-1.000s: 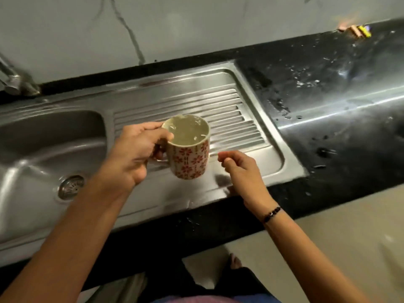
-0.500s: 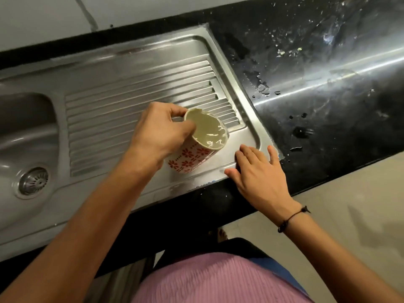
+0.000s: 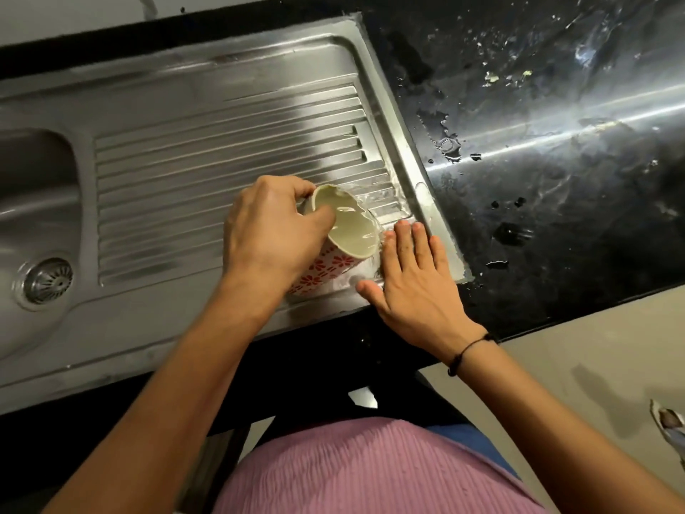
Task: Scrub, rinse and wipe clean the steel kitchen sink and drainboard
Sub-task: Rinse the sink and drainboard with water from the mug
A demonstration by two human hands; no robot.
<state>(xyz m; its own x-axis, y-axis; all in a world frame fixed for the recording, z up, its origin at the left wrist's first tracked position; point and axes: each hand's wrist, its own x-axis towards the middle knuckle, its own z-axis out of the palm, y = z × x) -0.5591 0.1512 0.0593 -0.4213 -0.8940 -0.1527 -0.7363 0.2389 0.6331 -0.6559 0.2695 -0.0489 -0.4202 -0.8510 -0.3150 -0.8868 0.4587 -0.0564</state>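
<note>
My left hand [image 3: 270,235] grips a cream mug with red flowers [image 3: 343,250] and tips it steeply to the right, low over the ribbed steel drainboard [image 3: 207,168]. Water runs out of the mug onto the drainboard's right front corner. My right hand [image 3: 411,280] lies flat there with straight fingers, pressing on the wet steel beside the mug's rim. The sink basin [image 3: 33,187] with its round drain strainer [image 3: 48,280] is at the far left.
A black stone counter [image 3: 556,161] lies right of the drainboard, wet with droplets and small scraps. A white wall runs along the back. The counter's front edge is just below my hands, with pale floor beyond at the right.
The mug went from upright to steeply tipped, and water now spills out. My right hand opened, dropped onto the drainboard corner and slid up beside the mug. The view shifted right and down.
</note>
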